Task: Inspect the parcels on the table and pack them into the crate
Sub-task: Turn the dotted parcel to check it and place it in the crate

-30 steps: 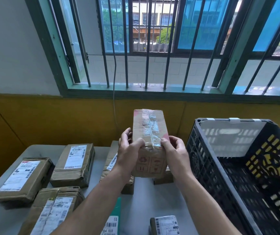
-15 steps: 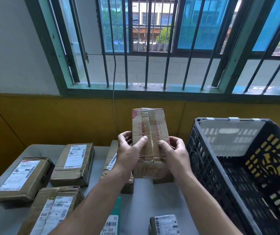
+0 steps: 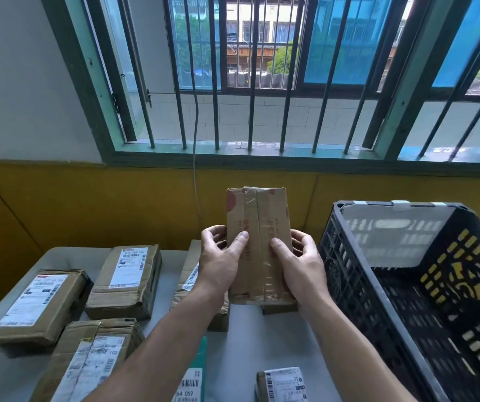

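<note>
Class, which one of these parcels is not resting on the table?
The tall taped parcel, held upright between the left hand and right hand; the other parcels in view lie on the table.

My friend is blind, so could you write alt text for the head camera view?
A left hand and a right hand hold a taped cardboard parcel upright above a grey table. Other labelled parcels lie on it to the left; a black plastic crate stands at right.

Grey table (image 3: 250, 340) held several labelled cardboard parcels (image 3: 125, 277) and a teal packet (image 3: 196, 372), all left of the black crate (image 3: 349, 274).
</note>
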### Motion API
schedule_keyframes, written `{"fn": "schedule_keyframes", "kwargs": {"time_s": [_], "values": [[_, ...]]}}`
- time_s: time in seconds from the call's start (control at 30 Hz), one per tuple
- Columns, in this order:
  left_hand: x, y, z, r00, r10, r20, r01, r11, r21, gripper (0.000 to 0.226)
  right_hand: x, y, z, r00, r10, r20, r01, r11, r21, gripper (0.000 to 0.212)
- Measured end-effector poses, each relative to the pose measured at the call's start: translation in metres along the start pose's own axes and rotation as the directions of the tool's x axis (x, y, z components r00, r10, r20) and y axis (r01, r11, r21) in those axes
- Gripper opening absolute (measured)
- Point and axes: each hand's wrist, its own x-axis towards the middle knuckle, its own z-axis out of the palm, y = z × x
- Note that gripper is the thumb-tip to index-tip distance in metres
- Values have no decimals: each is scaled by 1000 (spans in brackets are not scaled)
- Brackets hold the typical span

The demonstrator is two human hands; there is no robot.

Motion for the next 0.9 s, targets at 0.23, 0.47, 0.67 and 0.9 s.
{"fn": "schedule_keyframes", "kwargs": {"time_s": [0.23,0.47,0.67,0.9], "values": [[-2,1,-1,1000,-7,-25,7,1000,-1,38,-1,-1,3,1000,4,6,-4,1000,-4,45],[-3,1,-1,999,-44,5,44,998,-35,35,0,0,3,1000,-26,3,26,999,25,37],[-3,3,0,999,-28,17,28,1000,5,46,-1,0,2,1000,-20,6,19,1000,21,51],[-5,2,0,999,-38,38,38,999,13,57,-1,0,1,1000,-23,-8,23,999,44,36]]}}
